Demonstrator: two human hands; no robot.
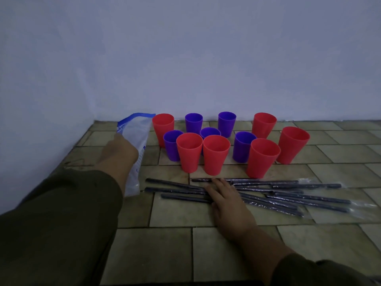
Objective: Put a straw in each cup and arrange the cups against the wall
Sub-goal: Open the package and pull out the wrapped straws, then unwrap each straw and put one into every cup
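Note:
Several red cups (pixel 215 153) and purple cups (pixel 226 123) stand upright in a loose cluster on the tiled floor, a little way out from the wall; none holds a straw. In front of them lie several dark straws (pixel 288 195) in clear wrappers, scattered lengthwise. My right hand (pixel 224 200) rests flat on the straws near their left ends, fingers spread. My left hand (pixel 118 152) grips a clear plastic bag (pixel 137 141) with a blue zip top, holding it off the floor just left of the cups.
A pale wall (pixel 206 58) runs behind the cups, and a second wall meets it at the left corner. Bare tiles (pixel 175 244) lie between me and the straws. More tiled floor stretches to the right of the cups.

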